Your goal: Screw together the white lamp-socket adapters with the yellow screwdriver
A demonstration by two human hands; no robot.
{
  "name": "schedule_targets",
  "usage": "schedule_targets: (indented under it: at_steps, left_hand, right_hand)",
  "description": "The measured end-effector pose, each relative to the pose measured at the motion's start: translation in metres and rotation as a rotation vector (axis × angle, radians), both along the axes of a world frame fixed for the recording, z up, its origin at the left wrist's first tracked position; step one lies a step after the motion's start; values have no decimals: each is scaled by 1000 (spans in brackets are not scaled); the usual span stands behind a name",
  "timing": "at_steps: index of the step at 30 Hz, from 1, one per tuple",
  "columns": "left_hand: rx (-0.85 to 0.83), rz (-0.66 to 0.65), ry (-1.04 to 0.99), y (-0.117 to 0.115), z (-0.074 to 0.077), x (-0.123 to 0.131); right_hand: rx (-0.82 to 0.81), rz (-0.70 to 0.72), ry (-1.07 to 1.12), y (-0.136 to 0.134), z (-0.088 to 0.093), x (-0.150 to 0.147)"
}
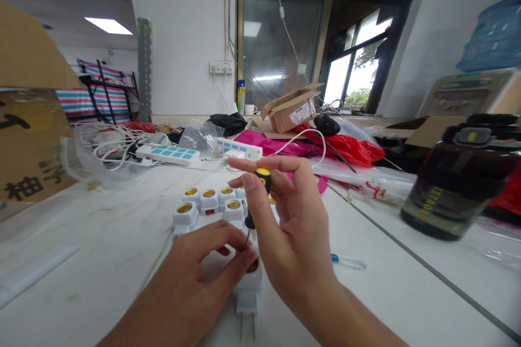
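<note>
A screwdriver (263, 172) with a black and yellow handle is held in my right hand (295, 217), between thumb and fingers. Its thin metal shaft points down at a white lamp socket (249, 283) with two plug pins towards me. My left hand (203, 265) is closed over the far part of this socket, thumb and index finger beside the shaft. The screwdriver's tip is hidden by the fingers. Just beyond my hands stand several more white lamp sockets (185, 214) with brass-coloured threads, some partly covered by my right hand.
A dark drinking bottle (451, 179) stands at the right. Near my right wrist lies a small clear tube with a blue end (348, 262). Power strips (169, 153), cables, plastic bags and an open carton (291, 111) crowd the back. A cardboard box (32, 135) is at left.
</note>
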State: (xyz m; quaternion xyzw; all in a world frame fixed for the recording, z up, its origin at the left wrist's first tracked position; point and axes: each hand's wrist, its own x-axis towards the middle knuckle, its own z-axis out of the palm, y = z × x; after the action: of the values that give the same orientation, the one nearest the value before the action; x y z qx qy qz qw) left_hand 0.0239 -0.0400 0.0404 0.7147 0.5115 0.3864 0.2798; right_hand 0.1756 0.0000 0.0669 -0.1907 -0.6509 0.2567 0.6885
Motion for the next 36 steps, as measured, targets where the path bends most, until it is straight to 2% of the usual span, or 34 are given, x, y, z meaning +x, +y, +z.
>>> schedule_targets:
  at_steps: [3, 9, 14, 20, 24, 27, 29, 33, 36]
  left_hand:
    - [7, -8, -7, 0, 1, 0]
    - [66, -51, -23, 1, -2, -5]
    - [139, -25, -56, 2, 2, -6]
    - [132, -23, -105, 2, 6, -2]
    - [112, 34, -52, 1, 3, -3]
    - [63, 31, -28, -1, 0, -4]
    - [50, 13, -14, -2, -2, -4]
    - [40, 69, 4, -5, -2, -2]
    - [53, 97, -21, -6, -1, 0]
  right_hand:
    - [1, 17, -18, -1, -2, 2]
    - [132, -110, -55, -2, 3, 7]
    - [125, -72, -68, -4, 3, 5]
    - [159, -94, -46, -4, 1, 2]
    - [93, -49, -78, -5, 1, 2]
    - [45, 10, -75, -7, -1, 4]
    - [33, -3, -86, -8, -1, 5]
    - [120, -85, -91, -7, 3, 6]
    - [132, -66, -123, -7, 5, 7]
